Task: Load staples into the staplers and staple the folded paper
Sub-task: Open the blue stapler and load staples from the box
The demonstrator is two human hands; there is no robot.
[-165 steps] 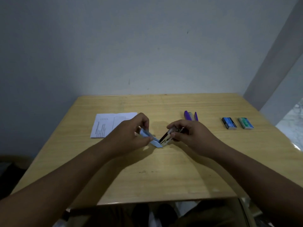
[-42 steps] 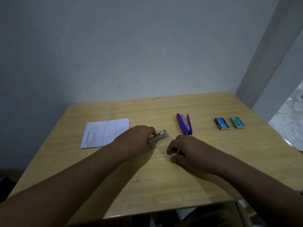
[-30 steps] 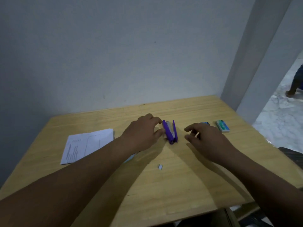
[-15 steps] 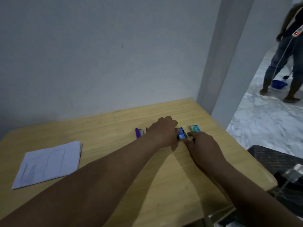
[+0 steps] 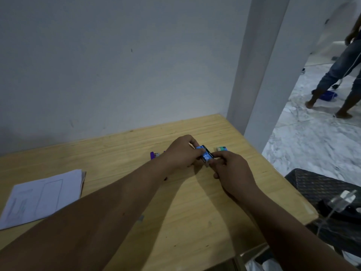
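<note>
Gripping the blue box (image 5: pixel 205 155) from both ends, the left hand (image 5: pixel 182 153) and right hand (image 5: pixel 230 169) hold it just off the table (image 5: pixel 195 212). Steady one end and slide the tray out slowly, I'd say. Its contents are hidden. The green box (image 5: pixel 222 148) sits shut behind; the stapler (image 5: pixel 154 154) and paper (image 5: pixel 42 196) lie leftward.

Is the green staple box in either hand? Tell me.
No, the green staple box lies on the table; the left hand and right hand hold the blue staple box.
</note>
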